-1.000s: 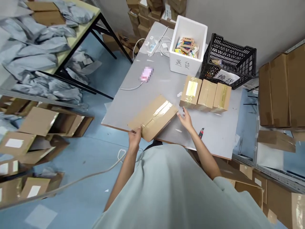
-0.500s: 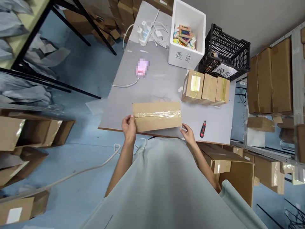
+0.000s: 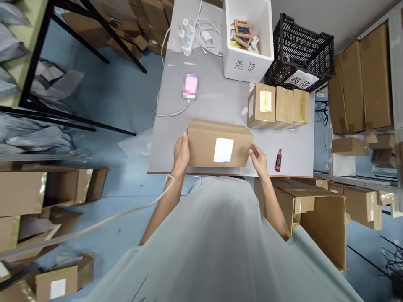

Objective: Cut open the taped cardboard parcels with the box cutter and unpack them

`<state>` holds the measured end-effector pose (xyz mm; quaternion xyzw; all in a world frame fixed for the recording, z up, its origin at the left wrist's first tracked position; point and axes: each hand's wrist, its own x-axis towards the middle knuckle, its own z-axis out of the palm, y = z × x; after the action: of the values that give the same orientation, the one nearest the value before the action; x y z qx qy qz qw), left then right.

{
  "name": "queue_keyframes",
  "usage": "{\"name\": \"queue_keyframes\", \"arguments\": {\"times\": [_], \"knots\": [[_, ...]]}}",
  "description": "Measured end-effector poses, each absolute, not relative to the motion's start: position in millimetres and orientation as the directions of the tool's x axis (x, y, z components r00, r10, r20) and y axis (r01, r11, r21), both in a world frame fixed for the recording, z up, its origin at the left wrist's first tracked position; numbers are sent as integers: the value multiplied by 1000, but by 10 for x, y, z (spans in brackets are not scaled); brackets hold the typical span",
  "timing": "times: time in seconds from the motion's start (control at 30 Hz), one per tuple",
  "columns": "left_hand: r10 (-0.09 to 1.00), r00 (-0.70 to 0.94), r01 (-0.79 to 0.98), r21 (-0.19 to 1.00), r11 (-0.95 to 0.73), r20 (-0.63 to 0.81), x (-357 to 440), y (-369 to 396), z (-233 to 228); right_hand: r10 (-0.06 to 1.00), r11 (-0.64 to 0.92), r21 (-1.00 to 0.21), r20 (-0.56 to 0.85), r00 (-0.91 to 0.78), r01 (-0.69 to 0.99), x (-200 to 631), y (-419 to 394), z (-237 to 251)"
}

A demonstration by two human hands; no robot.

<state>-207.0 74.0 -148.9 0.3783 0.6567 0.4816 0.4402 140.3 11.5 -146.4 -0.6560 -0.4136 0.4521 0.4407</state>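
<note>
A long brown cardboard box (image 3: 201,147) is at the near edge of the table, tilted so that a side with a white label (image 3: 223,150) faces me. My left hand (image 3: 181,153) presses against its left end, fingers along the end face. At the right end, my right hand (image 3: 258,159) grips the lower corner between thumb and fingers. Both hands hold the box between them. A red and black utility knife (image 3: 278,160) lies on the table to the right of my right hand.
Three small taped boxes (image 3: 265,105) stand in a row behind, at the right. Beyond them are a white foam bin (image 3: 248,65) and a black plastic crate (image 3: 302,54). A pixelated pink item (image 3: 190,87) with a cable and a power strip (image 3: 188,40) lie at the left.
The box has been turned: its taped face was up before, and now the side with the white label shows. Both hands have stayed at its ends. The whole view has shifted slightly.
</note>
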Motion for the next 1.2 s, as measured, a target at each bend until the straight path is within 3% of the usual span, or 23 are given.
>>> {"name": "queue_keyframes", "arguments": {"times": [0.1,0.2,0.3,0.6,0.8,1.2], "knots": [[898,-362,121,942,312,-250,-2025,965,-1586,955,-251,-960,-225,195,124,1330,389,-1525],[941,-273,134,961,241,-198,-2020,1084,-1697,968,-213,-969,-192,162,127,1282,566,-1609],[945,-227,132,953,271,-237,-2044,1049,-1820,971,-231,-959,-216,105,163,1299,600,-1674],[833,-392,-41,912,407,-390,-1853,655,-1999,931,-365,-919,-361,51,149,1329,431,-1884],[772,-457,-5,869,494,-442,-1728,509,-1849,927,-373,-912,-375,23,169,1411,451,-1966],[825,-518,26,961,276,-223,-1613,48,-1302,971,-212,-975,-219,-101,71,1899,331,-1319]]}}
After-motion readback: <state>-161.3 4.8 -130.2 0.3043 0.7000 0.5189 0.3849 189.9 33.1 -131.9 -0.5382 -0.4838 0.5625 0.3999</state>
